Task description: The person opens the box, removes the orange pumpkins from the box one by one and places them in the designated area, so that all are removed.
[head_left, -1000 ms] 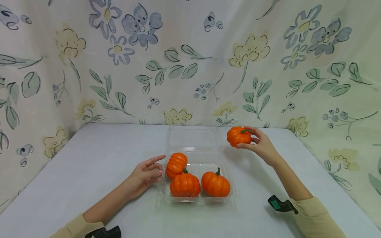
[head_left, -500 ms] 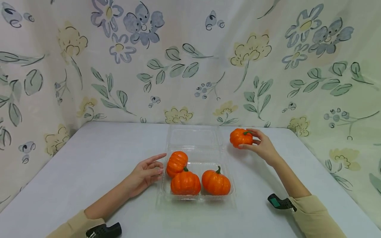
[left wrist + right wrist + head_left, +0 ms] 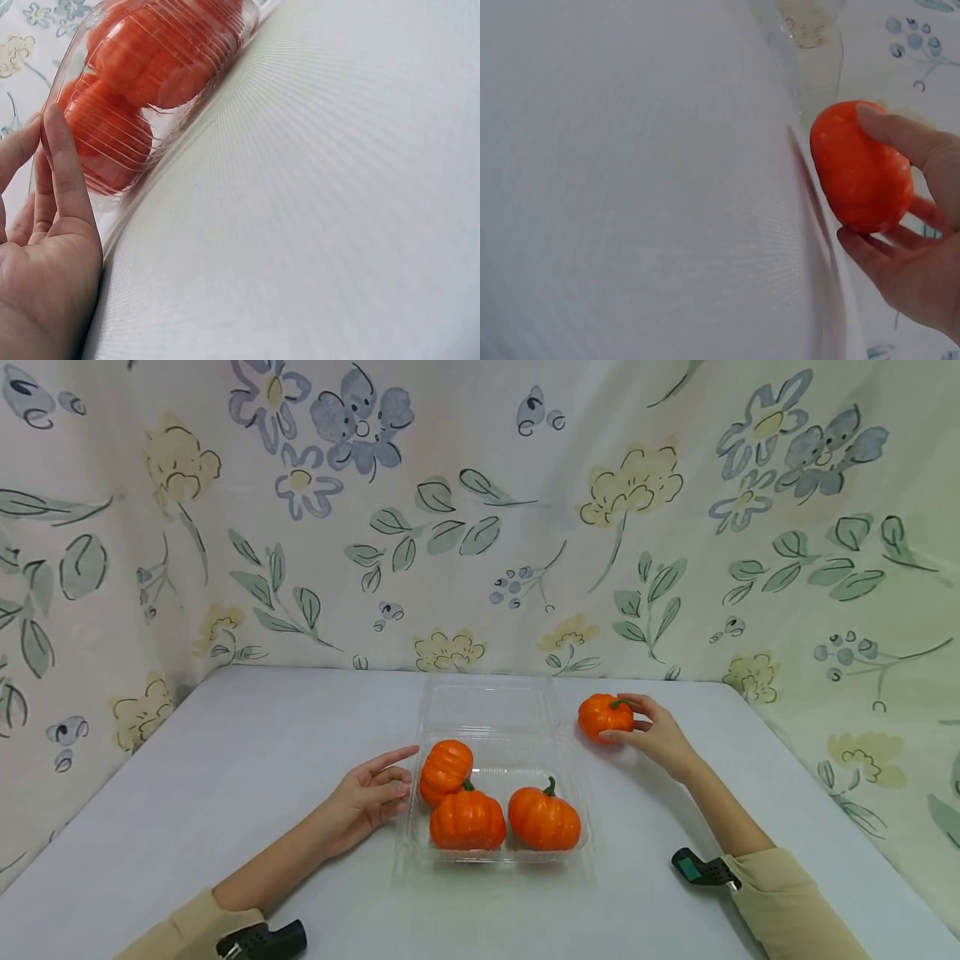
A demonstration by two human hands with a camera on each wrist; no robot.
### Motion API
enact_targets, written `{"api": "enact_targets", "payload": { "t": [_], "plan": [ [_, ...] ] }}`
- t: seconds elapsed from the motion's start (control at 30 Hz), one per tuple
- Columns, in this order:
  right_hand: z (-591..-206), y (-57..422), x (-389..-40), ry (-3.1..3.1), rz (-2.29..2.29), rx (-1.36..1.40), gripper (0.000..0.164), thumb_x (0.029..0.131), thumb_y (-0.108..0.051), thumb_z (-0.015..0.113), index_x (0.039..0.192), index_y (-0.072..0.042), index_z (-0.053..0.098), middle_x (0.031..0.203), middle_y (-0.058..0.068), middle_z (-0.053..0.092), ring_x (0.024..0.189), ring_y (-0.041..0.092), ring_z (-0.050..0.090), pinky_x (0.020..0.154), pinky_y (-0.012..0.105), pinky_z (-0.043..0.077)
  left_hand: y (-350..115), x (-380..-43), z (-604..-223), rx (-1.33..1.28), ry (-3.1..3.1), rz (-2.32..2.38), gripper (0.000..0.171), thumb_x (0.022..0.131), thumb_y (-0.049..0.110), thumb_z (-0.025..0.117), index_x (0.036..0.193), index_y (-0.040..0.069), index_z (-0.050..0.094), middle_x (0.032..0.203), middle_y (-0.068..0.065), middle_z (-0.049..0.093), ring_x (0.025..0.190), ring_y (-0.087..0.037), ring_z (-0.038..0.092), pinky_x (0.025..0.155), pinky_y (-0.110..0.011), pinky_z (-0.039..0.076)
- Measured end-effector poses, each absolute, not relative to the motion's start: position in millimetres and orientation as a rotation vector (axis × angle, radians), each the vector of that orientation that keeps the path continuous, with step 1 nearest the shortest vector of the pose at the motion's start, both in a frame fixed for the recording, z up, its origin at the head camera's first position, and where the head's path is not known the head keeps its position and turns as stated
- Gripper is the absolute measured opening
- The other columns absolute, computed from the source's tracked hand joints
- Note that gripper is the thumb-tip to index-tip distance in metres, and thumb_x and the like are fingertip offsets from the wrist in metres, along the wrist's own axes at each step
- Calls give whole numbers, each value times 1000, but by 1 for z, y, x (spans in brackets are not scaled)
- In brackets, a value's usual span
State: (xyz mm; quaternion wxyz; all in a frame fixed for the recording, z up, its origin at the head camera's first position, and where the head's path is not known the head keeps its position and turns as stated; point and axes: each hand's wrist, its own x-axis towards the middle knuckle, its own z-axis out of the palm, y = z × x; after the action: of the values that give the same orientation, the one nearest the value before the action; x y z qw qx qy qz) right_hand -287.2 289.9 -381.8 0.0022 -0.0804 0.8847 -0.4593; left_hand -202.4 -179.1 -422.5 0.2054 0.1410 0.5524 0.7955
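My right hand point(image 3: 658, 737) grips a small orange pumpkin point(image 3: 604, 718) with a green stem, close over the table to the right of the clear container's lid. In the right wrist view, the thumb lies across one side of this pumpkin point(image 3: 861, 169) and the fingers bear on the other. The hinged clear plastic container point(image 3: 495, 858) lies open, its tray holding a pumpkin point(image 3: 446, 772) at the back left, a pumpkin point(image 3: 468, 820) at the front left and a pumpkin point(image 3: 544, 820) at the right. Extended fingers of my left hand point(image 3: 360, 806) rest at the tray's left wall.
The container's flat lid point(image 3: 487, 706) lies back toward the far edge of the white table point(image 3: 300, 718). Behind the table hangs a flower-printed curtain point(image 3: 480, 585). A black wrist device point(image 3: 705, 868) sits at the right sleeve, and another black device point(image 3: 262, 942) at the left.
My right hand has lowered the pumpkin slightly toward the table at the right of the lid. The left hand keeps its place beside the tray, and the three pumpkins inside have not moved.
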Motion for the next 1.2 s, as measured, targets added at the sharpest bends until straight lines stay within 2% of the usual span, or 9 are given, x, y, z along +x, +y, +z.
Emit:
{"api": "enact_targets", "payload": {
  "t": [0.33, 0.63, 1.2],
  "plan": [
    [-385, 293, -288, 2759, -1413, -223, 74, 99, -21, 75, 157, 3, 36, 158, 34, 38, 135, 53, 49, 116, 63, 43, -179, -204, -423, 391, 1540, 2215, 59, 106, 1, 55, 162, 4, 35, 107, 3, 64, 92, -7, 66, 89, -21, 60],
    [-389, 294, -291, 2727, -1418, -221, 78, 99, -23, 74, 160, 1, 32, 160, 34, 35, 136, 54, 49, 116, 63, 43, -180, -203, -424, 375, 1536, 2222, 57, 106, 1, 56, 160, 7, 39, 107, 4, 65, 92, -7, 66, 88, -20, 60],
    [-385, 298, -289, 2731, -1390, -302, 80, 100, -21, 73, 162, 3, 29, 161, 35, 35, 136, 55, 51, 113, 62, 46, -180, -202, -424, 408, 1513, 2236, 60, 106, -1, 56, 161, 2, 35, 108, 2, 65, 90, -7, 67, 88, -20, 60]
  ]
}}
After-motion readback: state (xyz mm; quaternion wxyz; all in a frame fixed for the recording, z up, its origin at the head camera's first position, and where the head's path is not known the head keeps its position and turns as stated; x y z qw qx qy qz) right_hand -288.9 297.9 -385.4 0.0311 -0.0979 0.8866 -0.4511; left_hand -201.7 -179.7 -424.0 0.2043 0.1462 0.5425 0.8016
